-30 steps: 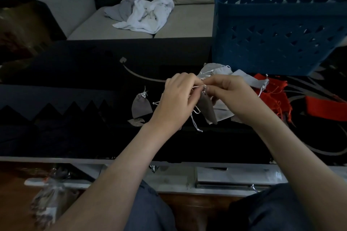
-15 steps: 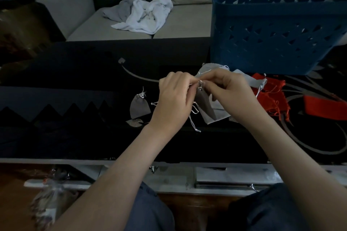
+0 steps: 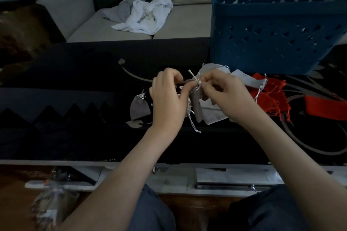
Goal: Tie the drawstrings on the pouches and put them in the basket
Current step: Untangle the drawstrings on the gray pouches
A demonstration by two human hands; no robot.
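At the bottom of the frame I see both forearms reaching up from my lap toward mid-frame. My left hand [image 3: 170, 99] is pinched shut on the white drawstring [image 3: 195, 81] of a small grey pouch [image 3: 197, 106], and my right hand [image 3: 225, 95] is pinched on the same string from the other side; the two hands almost touch at the pouch's neck. The pouch hangs below the fingers, above the dark table [image 3: 75, 136], with a loose string end trailing down. Just left of the left hand a tied pouch [image 3: 139, 106] lies on the table. Behind the right hand lie pale pouches [image 3: 242, 78], and to their right red pouches [image 3: 272, 97]. Further back, upper right, the blue basket [image 3: 272, 29] stands on the table. At the top, a white cloth [image 3: 146, 14] lies crumpled on the sofa [image 3: 187, 29].
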